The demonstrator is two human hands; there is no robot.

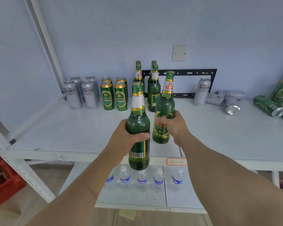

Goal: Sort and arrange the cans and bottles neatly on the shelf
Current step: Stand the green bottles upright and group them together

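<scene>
My left hand (127, 139) grips a green glass beer bottle (138, 116) upright, held in front of the white shelf (72, 128). My right hand (173, 124) grips a second green bottle (164, 101), slightly tilted, just above the shelf board. Behind them several green bottles (153, 90) stand in two short rows at the back. To their left stand several green cans (113, 95) and several silver cans (81, 92), all upright in rows. At the right one silver can (202, 92) stands, other silver cans (227, 101) and green cans (271, 106) lie tipped over.
A black metal bracket (194, 73) leans on the wall behind the bottles. A lower shelf holds a row of small water bottles (142, 178). A red crate (2, 180) sits on the floor at the left. A shelf upright (46, 41) runs up the left side.
</scene>
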